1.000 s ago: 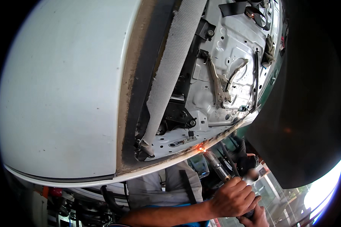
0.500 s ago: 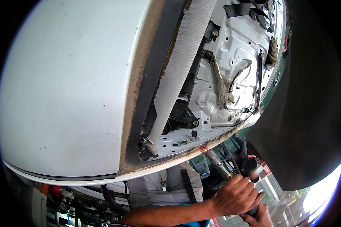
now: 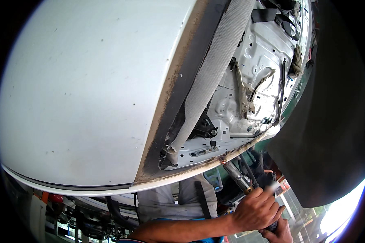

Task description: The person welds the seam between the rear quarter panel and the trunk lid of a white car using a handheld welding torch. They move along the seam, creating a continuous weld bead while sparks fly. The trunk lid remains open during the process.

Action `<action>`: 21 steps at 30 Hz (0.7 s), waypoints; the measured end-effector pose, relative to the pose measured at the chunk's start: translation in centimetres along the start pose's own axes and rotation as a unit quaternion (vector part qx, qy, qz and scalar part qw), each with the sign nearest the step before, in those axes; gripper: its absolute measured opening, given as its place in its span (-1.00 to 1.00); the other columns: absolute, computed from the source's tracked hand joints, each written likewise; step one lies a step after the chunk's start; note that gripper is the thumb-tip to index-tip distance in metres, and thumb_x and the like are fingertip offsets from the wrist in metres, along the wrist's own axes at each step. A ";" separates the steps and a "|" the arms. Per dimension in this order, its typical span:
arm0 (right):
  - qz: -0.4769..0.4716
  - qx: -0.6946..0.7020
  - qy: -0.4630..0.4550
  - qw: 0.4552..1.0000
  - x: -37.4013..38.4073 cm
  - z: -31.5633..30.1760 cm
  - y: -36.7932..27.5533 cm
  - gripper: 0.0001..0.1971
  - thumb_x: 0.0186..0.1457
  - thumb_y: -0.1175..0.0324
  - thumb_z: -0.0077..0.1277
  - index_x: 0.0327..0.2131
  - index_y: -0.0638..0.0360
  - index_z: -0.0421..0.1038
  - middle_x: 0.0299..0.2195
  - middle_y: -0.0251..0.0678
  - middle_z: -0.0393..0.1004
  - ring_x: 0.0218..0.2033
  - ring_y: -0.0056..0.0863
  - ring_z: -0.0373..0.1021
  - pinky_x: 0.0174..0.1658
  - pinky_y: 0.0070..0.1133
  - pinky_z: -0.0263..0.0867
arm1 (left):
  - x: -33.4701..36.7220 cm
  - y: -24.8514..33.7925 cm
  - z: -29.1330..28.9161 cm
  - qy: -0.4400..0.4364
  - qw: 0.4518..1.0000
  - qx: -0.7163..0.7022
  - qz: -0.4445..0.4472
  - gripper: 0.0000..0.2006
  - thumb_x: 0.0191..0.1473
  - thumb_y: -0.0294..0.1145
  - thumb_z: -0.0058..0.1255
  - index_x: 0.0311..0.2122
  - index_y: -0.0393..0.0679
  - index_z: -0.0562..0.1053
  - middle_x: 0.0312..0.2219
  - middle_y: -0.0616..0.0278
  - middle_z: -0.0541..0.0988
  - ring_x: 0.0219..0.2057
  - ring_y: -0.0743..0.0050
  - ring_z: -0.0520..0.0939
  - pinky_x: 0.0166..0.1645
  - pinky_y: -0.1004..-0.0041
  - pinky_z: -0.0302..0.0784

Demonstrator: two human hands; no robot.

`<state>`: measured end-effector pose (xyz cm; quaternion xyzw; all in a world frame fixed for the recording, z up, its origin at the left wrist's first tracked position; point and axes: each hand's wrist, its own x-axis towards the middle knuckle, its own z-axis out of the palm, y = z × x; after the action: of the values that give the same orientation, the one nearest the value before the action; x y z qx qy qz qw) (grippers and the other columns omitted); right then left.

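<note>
My left hand [image 3: 253, 209] is wrapped round the body of a silver cylindrical tool [image 3: 236, 176] with a brass-coloured fitting. Behind it, my right hand [image 3: 280, 231] is closed round the tool's dark rear end, partly hidden at the lower edge. The tool's tip touches, or lies just short of, the pale scraped seam [image 3: 241, 152] along the edge of a car body opening. A small reddish spot [image 3: 223, 161] shows on the seam by the tip. What sort of tool it is, I cannot tell.
A white roof panel [image 3: 81, 97] fills the left, bordered by brown sealant [image 3: 168, 91]. Grey fabric trim [image 3: 211, 69] crosses the opening. Farther in, metal clamp-like pliers [image 3: 242, 93] and black straps [image 3: 286, 24] lie on bare metal. A large dark panel [image 3: 324, 121] stands at right.
The view has shifted, so the car body sits farther right in the picture. The bright orange glow at the tool's tip has faded to a small reddish spot. Both hands keep their hold.
</note>
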<state>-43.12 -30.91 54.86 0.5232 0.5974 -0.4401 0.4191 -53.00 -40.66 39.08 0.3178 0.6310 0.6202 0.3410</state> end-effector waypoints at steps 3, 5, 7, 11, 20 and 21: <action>0.010 -0.006 -0.006 1.000 0.1 -0.2 -0.2 -0.58 0.07 0.48 0.22 -0.02 0.39 0.32 -0.62 -0.33 0.43 -0.62 -0.62 0.28 -0.51 -0.55 0.26 | 0.4 -0.3 -0.1 0.016 1.000 -0.004 0.006 -0.66 0.03 -0.26 0.22 -0.67 -0.08 0.38 -0.69 0.35 0.29 -0.61 0.43 0.35 -0.45 0.39 0.19; 0.010 -0.007 -0.007 1.000 0.1 -0.3 -0.1 -0.57 0.07 0.48 0.22 -0.01 0.39 0.32 -0.62 -0.33 0.43 -0.62 -0.61 0.28 -0.52 -0.55 0.25 | 0.3 -0.3 0.1 0.017 1.000 -0.002 0.004 -0.66 0.04 -0.26 0.21 -0.67 -0.08 0.38 -0.69 0.35 0.29 -0.60 0.43 0.35 -0.44 0.39 0.19; 0.005 -0.014 -0.007 1.000 0.2 -0.3 -0.2 -0.57 0.07 0.47 0.22 -0.01 0.39 0.32 -0.62 -0.33 0.43 -0.62 -0.61 0.27 -0.52 -0.55 0.25 | 0.3 -0.3 0.2 0.017 1.000 0.000 0.004 -0.66 0.05 -0.26 0.21 -0.67 -0.08 0.39 -0.69 0.35 0.29 -0.60 0.43 0.35 -0.43 0.39 0.19; -0.002 -0.021 -0.006 1.000 0.4 -0.4 -0.6 -0.58 0.08 0.45 0.22 -0.03 0.37 0.33 -0.63 -0.34 0.40 -0.62 -0.62 0.26 -0.52 -0.55 0.24 | 0.2 -0.2 0.1 0.009 1.000 -0.001 0.004 -0.67 0.06 -0.26 0.19 -0.65 -0.10 0.39 -0.68 0.31 0.32 -0.55 0.37 0.39 -0.41 0.36 0.18; -0.004 -0.022 -0.007 1.000 0.5 -0.6 -0.7 -0.59 0.08 0.45 0.24 -0.04 0.36 0.34 -0.65 -0.36 0.35 -0.63 -0.63 0.19 -0.54 -0.54 0.21 | 0.1 -0.1 0.0 -0.001 1.000 -0.003 0.000 -0.68 0.06 -0.27 0.18 -0.64 -0.12 0.40 -0.68 0.29 0.33 -0.51 0.34 0.40 -0.40 0.35 0.17; -0.011 -0.025 -0.005 1.000 0.5 -0.6 -0.7 -0.59 0.08 0.45 0.24 -0.04 0.36 0.34 -0.65 -0.36 0.35 -0.63 -0.63 0.19 -0.54 -0.54 0.20 | 0.1 -0.1 0.0 -0.002 1.000 -0.002 0.000 -0.69 0.06 -0.27 0.18 -0.64 -0.12 0.40 -0.68 0.29 0.33 -0.51 0.34 0.40 -0.40 0.35 0.17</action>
<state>-43.91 -30.22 54.57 0.5039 0.6118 -0.4319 0.4305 -53.05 -40.54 38.93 0.3182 0.6288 0.6208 0.3435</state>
